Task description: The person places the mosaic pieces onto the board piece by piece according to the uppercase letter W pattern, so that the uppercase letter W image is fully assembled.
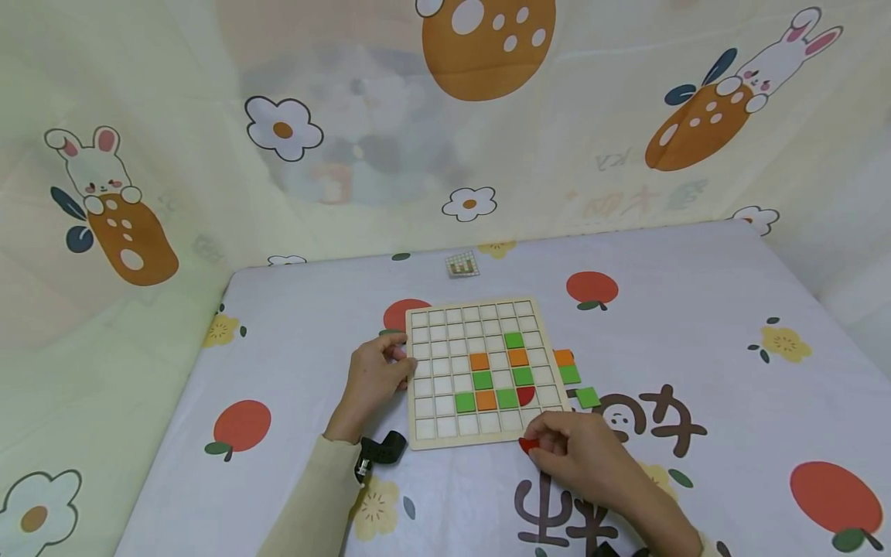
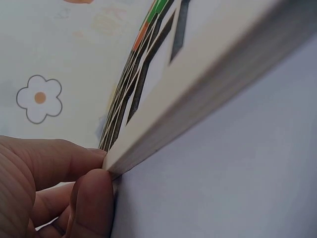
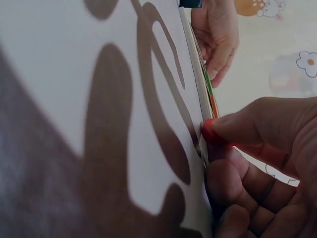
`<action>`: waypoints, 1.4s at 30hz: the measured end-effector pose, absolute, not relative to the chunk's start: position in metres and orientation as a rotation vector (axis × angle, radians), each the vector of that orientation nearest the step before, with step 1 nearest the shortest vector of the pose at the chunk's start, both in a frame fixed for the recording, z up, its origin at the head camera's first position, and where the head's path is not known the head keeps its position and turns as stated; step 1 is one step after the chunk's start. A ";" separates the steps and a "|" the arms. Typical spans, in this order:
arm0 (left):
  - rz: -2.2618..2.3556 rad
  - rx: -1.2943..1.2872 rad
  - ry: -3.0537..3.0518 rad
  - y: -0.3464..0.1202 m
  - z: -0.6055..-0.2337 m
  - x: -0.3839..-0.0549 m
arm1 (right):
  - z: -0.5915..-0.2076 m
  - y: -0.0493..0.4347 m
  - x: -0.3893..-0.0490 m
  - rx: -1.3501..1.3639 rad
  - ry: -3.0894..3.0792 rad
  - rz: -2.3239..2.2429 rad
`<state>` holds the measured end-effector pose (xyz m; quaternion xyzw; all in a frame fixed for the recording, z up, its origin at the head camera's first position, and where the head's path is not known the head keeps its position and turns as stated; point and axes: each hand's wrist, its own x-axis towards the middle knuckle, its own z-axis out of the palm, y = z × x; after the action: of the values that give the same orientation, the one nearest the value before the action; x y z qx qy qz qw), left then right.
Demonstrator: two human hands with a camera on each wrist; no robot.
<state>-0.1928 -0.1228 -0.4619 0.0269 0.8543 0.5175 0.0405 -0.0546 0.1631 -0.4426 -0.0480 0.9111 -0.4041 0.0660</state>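
Observation:
A square wooden grid board (image 1: 445, 445) lies on the cloth, with several green tiles (image 1: 483, 380), orange tiles (image 1: 486, 400) and one red rounded piece (image 1: 525, 395) in its cells. My left hand (image 1: 372, 377) pinches the board's left edge; in the left wrist view, thumb and finger meet at the pale wooden edge (image 2: 198, 94). Between thumb and fingertips of my right hand (image 1: 588, 458) is a small red piece (image 1: 527, 445), just by the board's near right corner. In the right wrist view, the fingers partly cover this red piece (image 3: 209, 130).
Right of the board lie loose tiles: an orange one (image 1: 564, 357), a green one (image 1: 569, 374) and another green one (image 1: 588, 398). Beyond the board's far edge sits a small patterned card (image 1: 462, 264). A printed curtain (image 1: 376, 224) hangs behind the table.

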 end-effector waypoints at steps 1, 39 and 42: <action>1.585 0.080 2.616 -0.123 -0.462 -0.193 | -0.443 0.162 -0.055 -0.153 2.751 -1.225; 1.596 0.077 2.598 -0.123 -0.461 -0.194 | -0.431 0.110 -0.122 -0.181 2.545 -1.365; 1.602 0.084 2.601 -0.123 -0.461 -0.194 | -0.431 0.106 -0.128 -0.191 2.526 -1.361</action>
<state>-0.1940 -0.1233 -0.4613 0.0273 0.8503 0.5238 0.0429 -0.1277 0.1064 -0.4310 -0.0659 0.8706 -0.4693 0.1326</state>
